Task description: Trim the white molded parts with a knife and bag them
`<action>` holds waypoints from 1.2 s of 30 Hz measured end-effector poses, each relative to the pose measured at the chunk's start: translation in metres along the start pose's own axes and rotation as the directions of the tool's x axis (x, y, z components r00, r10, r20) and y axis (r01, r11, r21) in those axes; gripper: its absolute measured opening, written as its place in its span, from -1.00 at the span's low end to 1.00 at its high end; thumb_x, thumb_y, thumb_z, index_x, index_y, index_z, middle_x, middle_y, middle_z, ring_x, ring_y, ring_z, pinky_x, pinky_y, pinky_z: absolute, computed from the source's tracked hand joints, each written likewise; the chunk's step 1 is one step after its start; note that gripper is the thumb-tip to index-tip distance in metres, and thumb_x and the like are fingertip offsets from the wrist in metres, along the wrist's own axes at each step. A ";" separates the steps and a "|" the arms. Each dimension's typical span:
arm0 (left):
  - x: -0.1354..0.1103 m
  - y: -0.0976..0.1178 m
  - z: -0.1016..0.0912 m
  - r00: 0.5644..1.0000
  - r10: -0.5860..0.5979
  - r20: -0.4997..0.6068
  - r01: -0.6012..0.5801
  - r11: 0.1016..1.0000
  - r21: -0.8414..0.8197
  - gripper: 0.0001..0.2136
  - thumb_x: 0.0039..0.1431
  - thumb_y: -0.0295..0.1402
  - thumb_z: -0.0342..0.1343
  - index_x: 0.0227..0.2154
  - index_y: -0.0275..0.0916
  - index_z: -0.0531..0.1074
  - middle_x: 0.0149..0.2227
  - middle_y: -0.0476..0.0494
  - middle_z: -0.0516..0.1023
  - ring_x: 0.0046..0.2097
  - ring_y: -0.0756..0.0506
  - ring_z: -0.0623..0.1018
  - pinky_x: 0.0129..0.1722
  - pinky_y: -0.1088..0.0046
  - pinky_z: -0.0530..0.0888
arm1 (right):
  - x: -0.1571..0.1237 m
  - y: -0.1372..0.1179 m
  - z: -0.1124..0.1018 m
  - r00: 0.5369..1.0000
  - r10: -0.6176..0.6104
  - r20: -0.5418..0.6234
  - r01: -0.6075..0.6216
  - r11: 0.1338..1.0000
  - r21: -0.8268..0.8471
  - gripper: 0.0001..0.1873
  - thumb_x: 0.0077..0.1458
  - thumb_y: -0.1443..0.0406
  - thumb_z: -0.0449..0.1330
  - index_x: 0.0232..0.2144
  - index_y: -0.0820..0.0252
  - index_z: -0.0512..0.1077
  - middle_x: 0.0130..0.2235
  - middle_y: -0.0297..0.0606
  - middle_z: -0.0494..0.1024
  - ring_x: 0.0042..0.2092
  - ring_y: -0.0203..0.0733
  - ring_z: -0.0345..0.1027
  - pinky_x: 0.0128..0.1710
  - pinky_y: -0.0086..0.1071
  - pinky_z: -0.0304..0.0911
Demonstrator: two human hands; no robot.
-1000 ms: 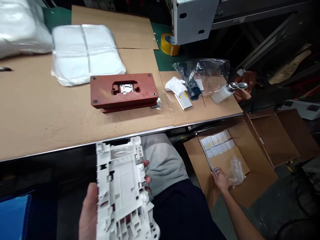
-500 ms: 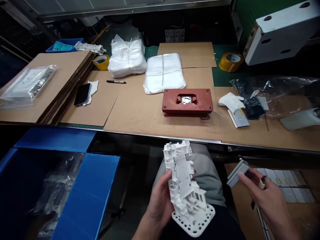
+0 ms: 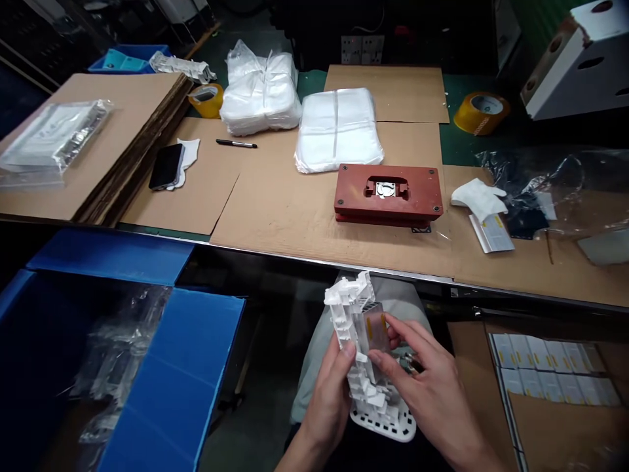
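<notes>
Left hand (image 3: 330,387) grips a white plastic frame (image 3: 350,307); right hand (image 3: 426,385) pinches a small card (image 3: 376,328) against it. Red jig (image 3: 388,193) sits on the surface (image 3: 275,216) ahead, blue crate (image 3: 171,367) to the left.

Bench (image 3: 295,216): cardboard sheets over a green mat.
Red block (image 3: 388,195): flat on the cardboard, and we clock from here.
White bag stack (image 3: 338,129): 11 o'clock, just beside.
Pen (image 3: 236,143): 10 o'clock, well apart.
Phone (image 3: 166,166): 9 o'clock, farther out.
Tape roll (image 3: 481,111): 2 o'clock, on the mat.
</notes>
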State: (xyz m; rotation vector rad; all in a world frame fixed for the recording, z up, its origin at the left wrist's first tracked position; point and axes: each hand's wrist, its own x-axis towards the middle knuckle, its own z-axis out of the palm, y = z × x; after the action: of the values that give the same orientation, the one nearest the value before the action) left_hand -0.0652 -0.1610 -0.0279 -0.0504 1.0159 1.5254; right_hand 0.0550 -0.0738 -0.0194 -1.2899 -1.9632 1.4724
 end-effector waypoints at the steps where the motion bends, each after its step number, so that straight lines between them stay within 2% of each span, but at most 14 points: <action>1: 0.000 0.002 0.000 1.000 -0.002 0.001 0.002 1.000 0.012 -0.45 0.33 -0.12 0.11 0.32 -0.12 0.26 0.23 -0.21 0.48 0.32 -0.35 0.35 0.35 0.07 0.22 | -0.001 0.000 0.001 1.000 0.005 0.001 -0.005 1.000 0.001 -0.55 0.24 0.10 0.26 0.12 0.07 0.47 -0.12 -0.22 0.53 -0.14 -0.15 0.48 -0.27 -0.42 0.44; 5: 0.000 0.007 -0.003 0.999 0.049 0.002 -0.048 0.974 0.222 -0.49 0.37 -0.12 0.07 0.33 -0.06 0.24 0.32 -0.12 0.37 0.37 -0.28 0.27 0.39 0.19 0.16 | 0.000 -0.001 0.005 0.998 0.057 0.024 -0.056 0.998 -0.031 -0.60 0.20 0.16 0.28 0.08 0.01 0.46 -0.13 -0.29 0.53 -0.11 -0.18 0.46 -0.22 -0.45 0.44; 7: 0.000 0.007 -0.006 0.998 0.061 0.000 -0.059 0.959 0.276 -0.50 0.38 -0.11 0.05 0.33 -0.05 0.23 0.34 -0.10 0.34 0.39 -0.27 0.24 0.38 0.22 0.17 | 0.001 -0.002 0.007 0.996 0.083 0.015 -0.082 0.996 -0.040 -0.60 0.16 0.18 0.31 0.06 -0.02 0.47 -0.14 -0.31 0.53 -0.11 -0.18 0.45 -0.21 -0.44 0.43; 13: -0.001 0.002 -0.013 1.000 0.029 0.011 -0.030 0.980 0.198 -0.53 0.40 -0.10 0.00 0.31 -0.07 0.27 0.31 -0.11 0.39 0.37 -0.30 0.27 0.36 0.18 0.21 | 0.007 -0.005 0.006 0.993 0.114 0.032 -0.116 0.990 0.075 -0.62 0.17 0.11 0.32 0.04 -0.04 0.52 -0.15 -0.32 0.55 -0.13 -0.17 0.44 -0.27 -0.43 0.40; 18: -0.002 0.002 -0.013 1.000 0.024 -0.001 -0.024 0.998 0.058 -0.50 0.39 -0.11 0.02 0.32 -0.08 0.24 0.31 -0.13 0.39 0.39 -0.31 0.24 0.37 0.16 0.19 | 0.008 -0.006 0.002 0.995 0.070 0.067 -0.077 0.992 0.101 -0.69 0.27 0.14 0.24 0.04 -0.07 0.55 -0.04 -0.31 0.58 -0.04 -0.19 0.47 -0.09 -0.42 0.41; 22: -0.003 0.001 -0.017 0.999 0.036 0.001 -0.036 0.989 0.145 -0.52 0.37 -0.15 0.08 0.30 -0.01 0.27 0.35 -0.06 0.33 0.40 -0.27 0.22 0.39 0.22 0.15 | 0.003 -0.007 0.004 0.981 0.082 0.175 -0.095 0.993 0.068 -0.63 0.31 0.15 0.18 0.13 -0.08 0.50 0.14 -0.28 0.51 0.14 -0.14 0.41 0.10 -0.38 0.39; 24: -0.003 0.001 -0.020 0.999 0.047 -0.009 -0.046 0.988 0.144 -0.50 0.33 -0.14 0.13 0.30 0.00 0.28 0.34 -0.06 0.34 0.40 -0.29 0.22 0.38 0.21 0.17 | 0.003 -0.006 0.005 0.972 0.089 0.219 -0.109 0.991 0.078 -0.63 0.33 0.14 0.15 0.14 -0.09 0.49 0.18 -0.27 0.48 0.20 -0.11 0.37 0.13 -0.35 0.37; 26: -0.002 0.002 -0.022 0.999 0.038 -0.035 -0.036 0.998 0.053 -0.47 0.28 -0.12 0.18 0.28 -0.04 0.32 0.30 -0.11 0.40 0.37 -0.34 0.27 0.35 0.16 0.23 | 0.005 -0.002 0.003 0.968 0.135 0.212 -0.162 0.980 0.117 -0.65 0.29 0.13 0.21 0.09 -0.05 0.52 0.14 -0.23 0.51 0.17 -0.06 0.40 0.08 -0.33 0.42; 28: -0.001 0.005 -0.022 0.999 -0.013 -0.043 0.010 0.997 -0.076 -0.44 0.21 -0.09 0.22 0.24 -0.13 0.38 0.23 -0.20 0.48 0.31 -0.41 0.35 0.31 0.09 0.29 | 0.010 0.004 0.002 0.957 0.225 0.186 -0.262 0.941 0.213 -0.60 0.16 0.10 0.34 0.04 0.01 0.53 0.05 -0.20 0.54 0.07 -0.03 0.46 -0.04 -0.33 0.47; 29: -0.001 0.007 -0.023 0.998 -0.064 -0.025 0.060 0.989 -0.133 -0.42 0.18 -0.08 0.24 0.22 -0.18 0.41 0.19 -0.24 0.51 0.28 -0.44 0.39 0.29 0.05 0.31 | 0.013 0.008 0.001 0.939 0.269 0.214 -0.324 0.901 0.289 -0.52 0.07 0.10 0.41 0.03 0.04 0.52 0.01 -0.19 0.56 0.02 -0.03 0.48 -0.08 -0.32 0.49; 31: -0.001 0.009 -0.024 0.980 -0.194 0.048 0.200 0.958 -0.207 -0.36 0.11 -0.03 0.26 0.19 -0.28 0.43 0.14 -0.33 0.55 0.21 -0.49 0.46 0.24 -0.02 0.36 | 0.017 0.016 0.000 0.869 0.308 0.388 -0.467 0.771 0.434 -0.36 -0.09 0.12 0.52 0.04 0.12 0.49 -0.08 -0.19 0.59 -0.06 -0.02 0.52 -0.10 -0.28 0.50; 33: -0.003 0.009 -0.027 0.947 -0.304 0.105 0.320 0.925 -0.207 -0.31 0.11 0.03 0.23 0.20 -0.35 0.40 0.11 -0.39 0.56 0.16 -0.51 0.50 0.20 -0.03 0.39 | 0.018 0.023 0.001 0.784 0.272 0.558 -0.582 0.636 0.507 -0.28 -0.17 0.14 0.56 0.04 0.20 0.49 -0.15 -0.17 0.63 -0.10 0.01 0.55 -0.06 -0.19 0.50; 34: -0.005 0.009 -0.029 0.945 -0.315 0.092 0.327 0.928 -0.177 -0.31 0.14 0.05 0.19 0.21 -0.35 0.38 0.10 -0.39 0.56 0.15 -0.48 0.51 0.18 0.00 0.40 | 0.017 0.025 0.002 0.764 0.263 0.589 -0.609 0.595 0.524 -0.27 -0.19 0.14 0.57 0.04 0.22 0.50 -0.16 -0.15 0.64 -0.10 0.04 0.55 -0.04 -0.14 0.50; 36: -0.009 0.006 -0.032 0.972 -0.234 0.022 0.234 0.972 -0.016 -0.33 0.20 0.04 0.15 0.25 -0.29 0.31 0.11 -0.37 0.55 0.13 -0.43 0.53 0.13 0.07 0.43 | 0.012 0.029 0.004 0.789 0.276 0.549 -0.584 0.612 0.533 -0.30 -0.18 0.15 0.57 0.02 0.24 0.51 -0.12 -0.11 0.65 -0.03 0.10 0.54 0.02 -0.10 0.46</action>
State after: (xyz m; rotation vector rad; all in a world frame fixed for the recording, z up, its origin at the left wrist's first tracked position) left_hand -0.0844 -0.1867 -0.0394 -0.1624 0.9445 1.3176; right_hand 0.0591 -0.0648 -0.0493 -1.1965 -1.0431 2.5915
